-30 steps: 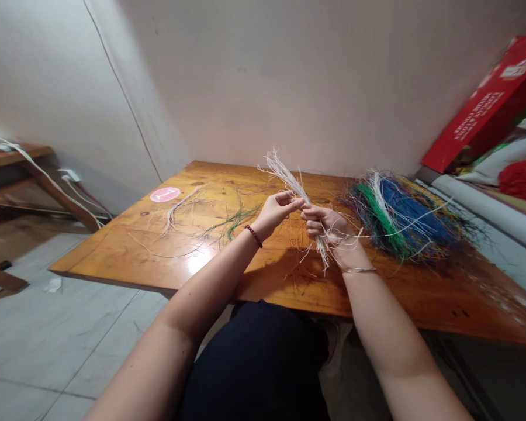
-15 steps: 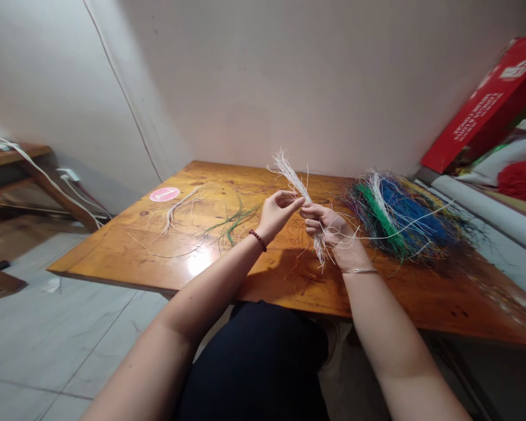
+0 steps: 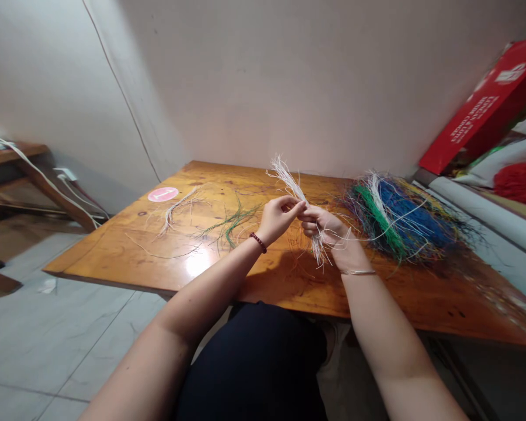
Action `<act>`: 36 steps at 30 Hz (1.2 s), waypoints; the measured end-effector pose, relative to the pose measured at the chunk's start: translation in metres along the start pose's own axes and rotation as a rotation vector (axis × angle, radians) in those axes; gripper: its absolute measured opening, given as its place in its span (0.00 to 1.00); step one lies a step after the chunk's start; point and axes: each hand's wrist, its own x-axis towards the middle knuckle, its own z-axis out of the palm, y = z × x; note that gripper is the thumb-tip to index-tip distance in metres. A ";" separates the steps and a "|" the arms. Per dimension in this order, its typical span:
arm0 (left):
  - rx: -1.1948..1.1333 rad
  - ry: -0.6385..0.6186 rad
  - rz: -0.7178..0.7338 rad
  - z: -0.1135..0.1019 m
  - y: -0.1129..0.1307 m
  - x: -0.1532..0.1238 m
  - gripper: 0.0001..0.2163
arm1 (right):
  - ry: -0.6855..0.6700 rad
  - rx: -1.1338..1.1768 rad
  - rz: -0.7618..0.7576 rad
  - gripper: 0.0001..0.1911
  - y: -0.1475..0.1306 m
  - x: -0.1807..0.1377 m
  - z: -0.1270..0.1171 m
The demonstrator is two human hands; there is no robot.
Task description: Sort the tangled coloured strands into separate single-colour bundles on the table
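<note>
Above the wooden table [image 3: 127, 251] both my hands meet on a thin bundle of white strands [image 3: 286, 173]. My right hand [image 3: 326, 230] is closed round the bundle, whose frayed ends stick out above and below the fist. My left hand [image 3: 277, 217] pinches the same bundle just above the right hand's fingers. One white strand trails from my right hand towards a heap of blue, green and other coloured strands [image 3: 403, 217] on the table's right side.
Loose white strands [image 3: 175, 209] and green strands [image 3: 232, 222] lie on the table's left half beside a pink round sticker [image 3: 163, 194]. A red box [image 3: 482, 111] and rolled materials are stacked at right. A low wooden bench with cables [image 3: 30, 169] stands at left.
The bundle of white strands has slid lower in my hands, and my left fingertips have closed in against my right hand. The view has shifted slightly.
</note>
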 end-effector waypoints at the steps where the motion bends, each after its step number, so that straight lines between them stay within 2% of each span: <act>1: 0.013 0.005 0.015 0.000 0.002 -0.001 0.14 | 0.011 0.002 -0.001 0.18 0.000 -0.001 0.000; 6: 0.079 0.053 0.092 -0.002 0.008 -0.003 0.12 | 0.075 0.016 -0.025 0.14 -0.004 -0.003 0.000; 17: 0.047 0.104 0.105 -0.001 0.007 -0.004 0.14 | 0.030 0.066 0.018 0.13 -0.004 -0.003 -0.001; 26: 0.089 0.236 0.070 0.002 -0.005 -0.002 0.14 | 0.017 0.110 0.067 0.16 -0.005 -0.008 0.006; 31: 0.134 0.339 0.085 0.001 -0.006 -0.001 0.14 | -0.014 0.113 0.122 0.12 0.000 -0.003 -0.001; 36: 0.051 0.453 0.003 -0.004 -0.014 0.007 0.12 | -0.098 0.108 0.108 0.12 0.005 -0.001 -0.008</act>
